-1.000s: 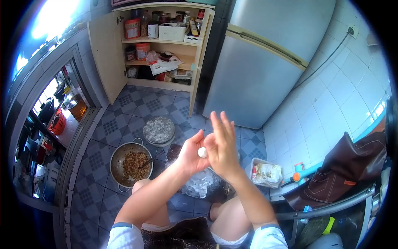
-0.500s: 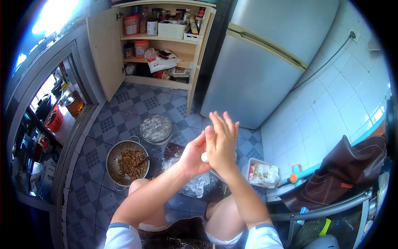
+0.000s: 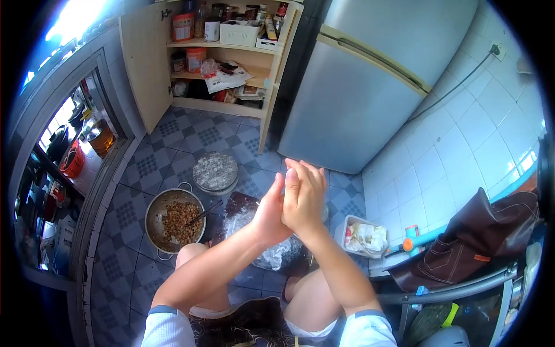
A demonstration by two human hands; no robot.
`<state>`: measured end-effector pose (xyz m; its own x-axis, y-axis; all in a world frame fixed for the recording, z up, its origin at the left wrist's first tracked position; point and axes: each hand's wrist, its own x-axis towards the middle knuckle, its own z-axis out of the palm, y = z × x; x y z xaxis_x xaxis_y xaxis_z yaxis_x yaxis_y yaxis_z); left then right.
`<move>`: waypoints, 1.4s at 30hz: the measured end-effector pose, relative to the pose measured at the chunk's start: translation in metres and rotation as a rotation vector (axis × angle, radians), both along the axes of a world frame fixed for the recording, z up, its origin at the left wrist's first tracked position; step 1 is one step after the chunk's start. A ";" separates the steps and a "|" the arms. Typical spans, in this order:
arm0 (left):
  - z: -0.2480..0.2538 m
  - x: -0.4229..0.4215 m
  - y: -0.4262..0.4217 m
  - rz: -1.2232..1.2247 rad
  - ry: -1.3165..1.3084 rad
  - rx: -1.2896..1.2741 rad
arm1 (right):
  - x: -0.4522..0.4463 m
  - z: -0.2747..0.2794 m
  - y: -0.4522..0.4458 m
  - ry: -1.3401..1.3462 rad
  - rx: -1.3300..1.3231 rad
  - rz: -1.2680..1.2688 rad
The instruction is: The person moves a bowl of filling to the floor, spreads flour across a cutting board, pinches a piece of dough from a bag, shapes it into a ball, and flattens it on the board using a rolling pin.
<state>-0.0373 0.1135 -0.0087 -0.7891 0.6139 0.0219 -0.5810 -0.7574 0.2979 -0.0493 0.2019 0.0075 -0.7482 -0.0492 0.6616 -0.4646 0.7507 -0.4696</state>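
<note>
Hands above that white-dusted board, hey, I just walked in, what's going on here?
A person is pressing the left hand and right hand together, palms facing and fingers mostly straight, above the dark, white-dusted board. Anything between the palms is hidden from this view. On the floor to the person's left stands a pot with chopped food in it, a dark handle leaning out over its rim. Neither hand is touching the pot or the board.
</note>
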 end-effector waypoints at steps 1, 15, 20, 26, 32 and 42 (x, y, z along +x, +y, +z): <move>0.003 0.002 -0.001 0.022 0.004 -0.049 | 0.001 -0.001 -0.001 0.000 -0.009 0.004; 0.003 0.007 -0.015 0.056 0.003 -0.068 | 0.003 -0.002 -0.017 -0.069 -0.096 -0.010; 0.015 0.007 -0.026 -0.167 0.019 0.104 | 0.006 0.018 -0.004 -0.426 -0.735 0.309; 0.005 0.006 -0.022 -0.192 0.056 0.107 | 0.008 0.012 -0.005 -0.202 -0.396 0.118; 0.010 0.009 -0.017 -0.075 0.060 -0.010 | 0.006 0.007 -0.010 0.070 -0.074 -0.021; 0.021 0.013 -0.014 0.065 0.046 -0.215 | 0.007 0.011 -0.015 0.228 0.065 -0.096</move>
